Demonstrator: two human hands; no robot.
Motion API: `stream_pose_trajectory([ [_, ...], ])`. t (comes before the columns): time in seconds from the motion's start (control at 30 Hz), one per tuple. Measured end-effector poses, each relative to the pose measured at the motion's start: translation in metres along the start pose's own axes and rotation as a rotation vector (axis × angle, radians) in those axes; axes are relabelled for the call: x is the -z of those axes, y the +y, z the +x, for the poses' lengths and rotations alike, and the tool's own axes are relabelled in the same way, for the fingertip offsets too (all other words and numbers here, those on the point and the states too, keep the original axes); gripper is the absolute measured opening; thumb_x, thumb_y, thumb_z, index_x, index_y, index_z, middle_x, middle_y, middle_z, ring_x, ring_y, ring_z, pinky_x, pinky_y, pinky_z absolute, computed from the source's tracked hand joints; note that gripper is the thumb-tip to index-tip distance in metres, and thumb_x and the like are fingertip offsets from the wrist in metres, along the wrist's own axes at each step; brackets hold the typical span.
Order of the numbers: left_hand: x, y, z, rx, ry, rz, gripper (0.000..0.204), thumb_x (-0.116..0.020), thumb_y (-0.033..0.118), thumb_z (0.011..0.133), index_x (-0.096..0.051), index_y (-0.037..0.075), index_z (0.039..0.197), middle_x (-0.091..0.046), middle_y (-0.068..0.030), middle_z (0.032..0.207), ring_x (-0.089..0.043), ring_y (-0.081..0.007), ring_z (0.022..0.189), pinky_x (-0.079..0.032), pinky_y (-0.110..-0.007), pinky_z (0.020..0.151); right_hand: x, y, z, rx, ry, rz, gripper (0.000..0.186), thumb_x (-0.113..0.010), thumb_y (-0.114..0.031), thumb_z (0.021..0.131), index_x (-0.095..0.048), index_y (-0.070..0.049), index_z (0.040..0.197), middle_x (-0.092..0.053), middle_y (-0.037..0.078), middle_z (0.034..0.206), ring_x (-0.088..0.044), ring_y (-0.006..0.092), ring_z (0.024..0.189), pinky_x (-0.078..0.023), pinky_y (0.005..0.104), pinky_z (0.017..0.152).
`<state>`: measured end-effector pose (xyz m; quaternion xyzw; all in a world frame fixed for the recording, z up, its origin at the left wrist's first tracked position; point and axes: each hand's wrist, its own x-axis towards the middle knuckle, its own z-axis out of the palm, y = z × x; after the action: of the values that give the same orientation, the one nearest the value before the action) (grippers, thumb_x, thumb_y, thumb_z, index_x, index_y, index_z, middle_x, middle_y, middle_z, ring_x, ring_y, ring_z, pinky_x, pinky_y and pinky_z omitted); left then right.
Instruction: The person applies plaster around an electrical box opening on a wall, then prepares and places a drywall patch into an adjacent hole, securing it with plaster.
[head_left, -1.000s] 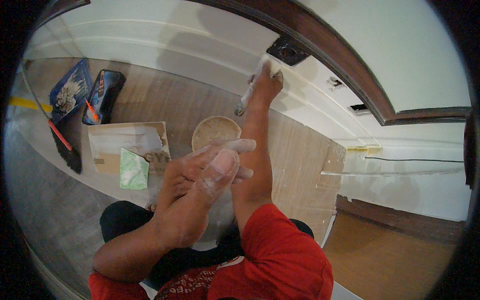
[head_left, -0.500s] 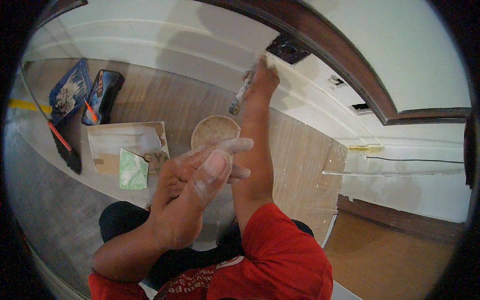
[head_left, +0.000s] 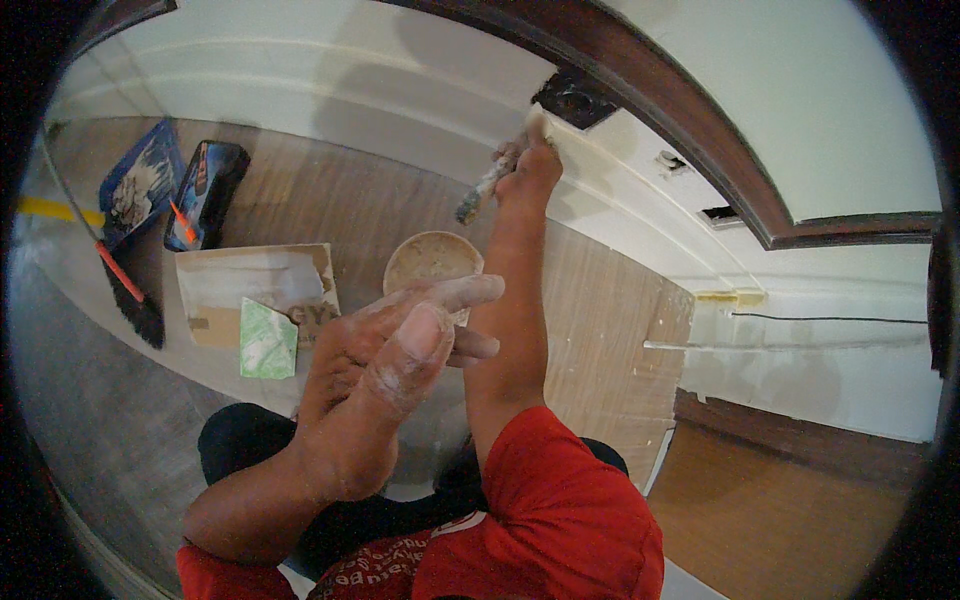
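My right hand reaches to the white wall moulding, just below a dark square opening. Its fingers are closed around a putty knife with a whitened handle pointing back toward me; the blade end is mostly hidden by the fingers. Held in mid-air in front of me, my left hand is empty, with fingers stretched out and thumb raised. White residue coats its fingertips. Beyond it on the floor sits a round tub with pale paste inside, partly covered by the left hand.
Left on the floor lie a cardboard piece, a green-and-white scrap, a dark case, a blue dustpan with debris and a brush. Dark wooden trim crosses above. Smaller wall holes are at right.
My right hand has shifted slightly and turned at the wall, the putty knife's handle swinging a little with it. My left hand stays almost in place.
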<state>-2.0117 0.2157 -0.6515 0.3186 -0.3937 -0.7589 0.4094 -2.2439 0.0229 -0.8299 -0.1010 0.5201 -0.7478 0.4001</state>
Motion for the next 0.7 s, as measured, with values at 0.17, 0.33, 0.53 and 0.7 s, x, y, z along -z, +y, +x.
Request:
stream_pose_trajectory([
  [0.17,-0.002,-0.002,0.000,-0.010,-0.004,0.012,0.059,-0.046,0.049,0.100,-0.060,-0.002,0.127,-0.063,-0.0121,0.121,-0.063,-0.0184,0.099,-0.048,-0.035,0.090,0.001,-0.005,-0.003,0.010,-0.008,-0.022,0.032,-0.064,-0.030,0.096,-0.046,-0.007,0.083,-0.049,0.006,0.059,-0.048,0.0187,0.042,-0.039,0.0339,0.037],
  [0.33,-0.004,-0.001,0.001,-0.014,-0.008,0.069,0.064,-0.038,0.052,0.101,-0.059,-0.004,0.124,-0.060,-0.0192,0.126,-0.065,-0.0244,0.099,-0.049,-0.039,0.091,0.018,-0.013,0.001,0.070,-0.011,-0.090,0.035,-0.067,-0.033,0.093,-0.048,-0.004,0.091,-0.053,0.007,0.063,-0.049,0.0178,0.044,-0.042,0.0320,0.039],
  [0.53,-0.010,-0.005,0.002,0.031,-0.010,-0.011,0.056,-0.046,0.045,0.101,-0.059,-0.003,0.127,-0.062,-0.0125,0.123,-0.063,-0.0175,0.101,-0.048,-0.034,0.090,0.029,0.009,-0.002,0.200,0.010,-0.483,0.054,-0.072,-0.040,0.087,-0.050,0.006,0.105,-0.060,0.010,0.071,-0.056,0.0214,0.053,-0.046,0.0327,0.043],
  [0.7,-0.009,-0.011,0.004,-0.017,-0.013,-0.075,0.053,-0.047,0.042,0.102,-0.060,-0.004,0.125,-0.062,-0.0128,0.122,-0.062,-0.0168,0.102,-0.047,-0.032,0.090,0.031,0.023,0.016,0.224,0.027,-0.473,0.046,-0.065,-0.041,0.091,-0.054,0.002,0.101,-0.062,0.010,0.076,-0.059,0.0220,0.059,-0.049,0.0353,0.049],
])
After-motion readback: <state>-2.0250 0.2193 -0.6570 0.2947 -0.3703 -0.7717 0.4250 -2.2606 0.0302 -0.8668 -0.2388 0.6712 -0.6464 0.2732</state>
